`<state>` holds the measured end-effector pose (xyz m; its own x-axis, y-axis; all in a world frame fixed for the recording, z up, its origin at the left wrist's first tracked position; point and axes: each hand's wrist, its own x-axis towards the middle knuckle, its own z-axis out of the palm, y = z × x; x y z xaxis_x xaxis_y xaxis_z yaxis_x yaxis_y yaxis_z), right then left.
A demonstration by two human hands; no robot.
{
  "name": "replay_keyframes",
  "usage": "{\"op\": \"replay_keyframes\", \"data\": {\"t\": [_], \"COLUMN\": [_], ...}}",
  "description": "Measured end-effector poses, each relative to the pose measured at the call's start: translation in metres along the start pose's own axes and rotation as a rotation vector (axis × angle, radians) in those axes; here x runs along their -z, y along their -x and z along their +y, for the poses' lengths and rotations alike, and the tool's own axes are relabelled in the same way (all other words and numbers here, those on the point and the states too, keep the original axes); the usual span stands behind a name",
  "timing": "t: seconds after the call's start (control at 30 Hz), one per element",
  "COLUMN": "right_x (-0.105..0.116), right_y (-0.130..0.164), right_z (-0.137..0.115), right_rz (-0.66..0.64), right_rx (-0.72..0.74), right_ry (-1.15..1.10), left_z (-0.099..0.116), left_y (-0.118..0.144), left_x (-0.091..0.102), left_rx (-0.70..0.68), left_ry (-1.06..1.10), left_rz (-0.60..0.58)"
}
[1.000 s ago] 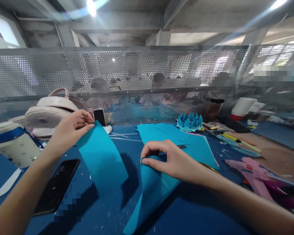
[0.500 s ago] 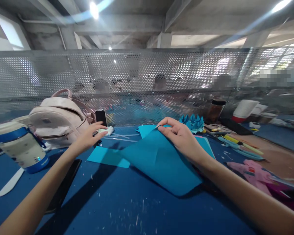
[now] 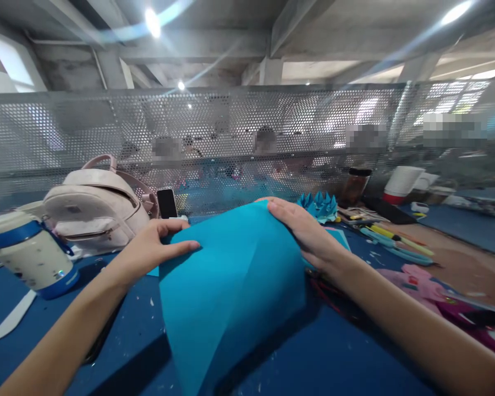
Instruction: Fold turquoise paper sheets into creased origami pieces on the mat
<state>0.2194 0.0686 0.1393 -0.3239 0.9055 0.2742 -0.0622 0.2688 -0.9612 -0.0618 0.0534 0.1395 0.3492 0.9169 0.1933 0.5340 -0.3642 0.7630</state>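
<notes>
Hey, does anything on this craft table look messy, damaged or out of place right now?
Small white paper scraps are scattered over the blue table. The teal sheet held by the left hand and right hand is creased but not torn. Nothing else stands out.

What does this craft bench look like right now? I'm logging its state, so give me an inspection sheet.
Surface: blue table, flecked with small white scraps.
Job's things: teal sheet, lifted off the table, a crease down its middle.
Clutter: pale backpack, white and blue bottle, phone propped upright, white blade, folded paper flower, pens, pink glue gun, white cup.
Hands: left hand grips the sheet's left edge; right hand holds its top right edge.
Cables: nothing seen.
Surroundings: perforated metal screen behind the table, people beyond it, concrete ceiling with lamps.
</notes>
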Motion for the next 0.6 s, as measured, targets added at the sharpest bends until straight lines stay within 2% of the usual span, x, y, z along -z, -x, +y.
{"op": "replay_keyframes", "data": {"t": [0.1,0.27,0.4,0.47,0.6], "right_x": [0.003,0.016,0.019,0.017,0.012], "right_y": [-0.002,-0.014,-0.020,-0.017,0.006], "right_z": [0.003,0.033,0.045,0.036,-0.001], "right_rz": [-0.149,-0.270,-0.290,-0.242,-0.139], "right_rx": [-0.028,-0.038,-0.008,0.065,0.284], "right_ry": [0.275,0.749,0.875,0.878,0.789], "left_z": [-0.008,-0.031,-0.028,-0.017,0.010], "left_y": [-0.004,-0.013,-0.008,-0.001,0.029], "left_x": [0.004,0.001,0.004,0.009,0.017], "left_rx": [-0.050,-0.107,-0.110,-0.126,-0.236], "left_ry": [-0.154,-0.486,-0.517,-0.551,-0.659], "left_rz": [-0.056,-0.028,-0.039,0.032,0.304]}}
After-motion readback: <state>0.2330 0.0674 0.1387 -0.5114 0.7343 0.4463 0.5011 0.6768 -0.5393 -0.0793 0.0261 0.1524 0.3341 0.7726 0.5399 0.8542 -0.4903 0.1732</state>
